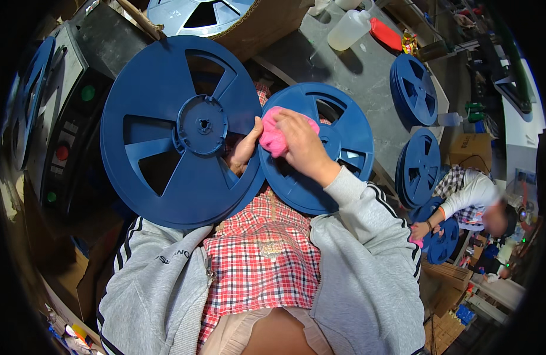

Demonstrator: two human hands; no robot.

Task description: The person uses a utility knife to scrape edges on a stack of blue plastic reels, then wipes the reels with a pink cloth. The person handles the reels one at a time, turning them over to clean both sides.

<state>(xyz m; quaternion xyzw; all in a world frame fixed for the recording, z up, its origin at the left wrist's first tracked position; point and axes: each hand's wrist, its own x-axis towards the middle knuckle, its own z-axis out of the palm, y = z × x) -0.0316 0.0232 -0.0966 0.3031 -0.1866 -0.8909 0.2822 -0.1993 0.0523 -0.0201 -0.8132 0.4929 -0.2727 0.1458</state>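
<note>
A large blue plastic reel [148,106] with wide cut-outs and a round hub stands in front of me on the left. My left hand [244,151] grips it at its right side, thumb near the rim and fingers partly hidden in a cut-out. A bunched pink cloth [274,142] is in my right hand [302,145], whose fingers press down on it. The cloth lies over the left part of a second, smaller-looking blue reel [311,198], which is beside the first and partly behind it. My left thumb is close to the cloth.
A grey table [356,83] bears a translucent bottle [350,29], a red item [385,34] and stacked blue reels [415,89]. A dark machine with coloured buttons [68,142] stands at left. Another person [474,195] handles reels at right. A cardboard box [273,29] holds a reel.
</note>
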